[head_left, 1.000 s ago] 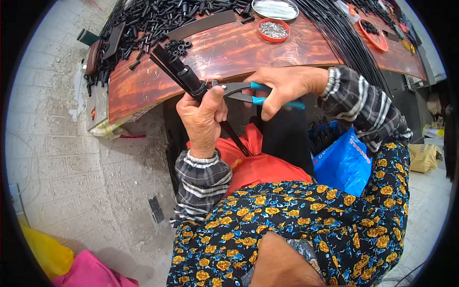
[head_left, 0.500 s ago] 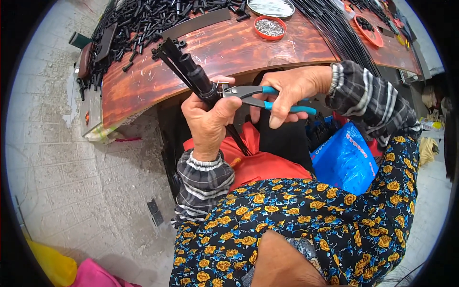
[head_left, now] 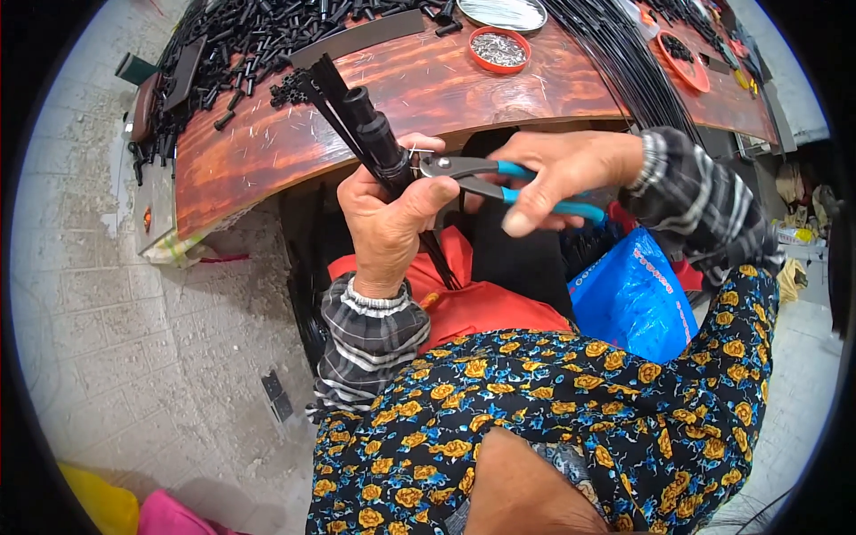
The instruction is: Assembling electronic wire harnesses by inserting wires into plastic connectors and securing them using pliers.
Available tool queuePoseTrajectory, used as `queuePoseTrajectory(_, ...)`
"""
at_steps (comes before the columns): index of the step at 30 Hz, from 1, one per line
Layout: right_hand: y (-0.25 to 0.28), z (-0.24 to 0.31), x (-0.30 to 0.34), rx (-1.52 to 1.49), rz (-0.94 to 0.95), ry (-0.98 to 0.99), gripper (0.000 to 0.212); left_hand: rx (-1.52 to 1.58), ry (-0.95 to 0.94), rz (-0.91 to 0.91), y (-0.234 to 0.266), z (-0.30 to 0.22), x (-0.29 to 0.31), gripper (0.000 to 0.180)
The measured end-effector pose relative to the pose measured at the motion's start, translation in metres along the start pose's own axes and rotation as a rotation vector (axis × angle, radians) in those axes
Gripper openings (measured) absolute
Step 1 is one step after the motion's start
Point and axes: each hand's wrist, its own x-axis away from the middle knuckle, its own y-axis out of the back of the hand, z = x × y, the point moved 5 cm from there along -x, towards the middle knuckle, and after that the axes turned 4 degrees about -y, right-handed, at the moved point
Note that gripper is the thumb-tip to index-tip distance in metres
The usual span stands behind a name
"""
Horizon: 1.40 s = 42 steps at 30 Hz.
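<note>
My left hand (head_left: 383,227) is wrapped round a bundle of thin black rods (head_left: 328,78) and a thicker black tubular fitting (head_left: 373,134), all tilted up toward the table. At the fitting's lower end, beside my thumb, a small thin metal piece (head_left: 415,163) sticks out. My right hand (head_left: 571,174) grips pliers (head_left: 473,168) with teal handles, slightly spread. Their grey jaws point left and meet the metal piece close to my left thumb; whether they close on it is too small to tell. The rods' lower ends run down over a red cloth (head_left: 490,312) on my lap.
On the reddish wooden table (head_left: 428,89) lie many black tubular parts (head_left: 254,53), a red dish of small metal pieces (head_left: 499,51), a tin of white sticks (head_left: 504,12) and long black rods (head_left: 615,53). A blue plastic bag (head_left: 637,299) sits by my right side.
The whole view has shifted slightly to the left. My right hand and the pliers' handles are a little farther right; both hands keep their holds.
</note>
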Motion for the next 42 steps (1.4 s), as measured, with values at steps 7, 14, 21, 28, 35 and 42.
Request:
queuePoseTrajectory(7,0.006,0.016,0.03,1.065,-0.988,0.419,0.038,-0.021,-0.031,-0.026,0.0,0.001,-0.003,0.037)
queuePoseTrajectory(14,0.007,0.002,0.009,0.344,-0.277,0.063,0.042,-0.011,-0.01,0.031,0.005,0.004,-0.003,0.037)
queuePoseTrajectory(21,-0.001,0.025,0.034,1.302,-1.071,0.622,0.041,-0.006,-0.017,0.016,0.003,0.005,-0.004,0.038)
queuePoseTrajectory(28,0.007,-0.003,0.012,0.422,-0.503,0.155,0.032,-0.016,0.049,0.046,0.0,0.006,-0.003,0.041)
queuePoseTrajectory(35,-0.004,-0.022,0.004,-0.091,0.186,-0.047,0.029,0.083,0.011,0.071,-0.009,0.006,-0.003,0.084)
queuePoseTrajectory(42,0.007,0.011,0.012,0.643,-0.521,0.238,0.047,0.039,0.191,-0.118,0.001,0.011,-0.014,0.095)
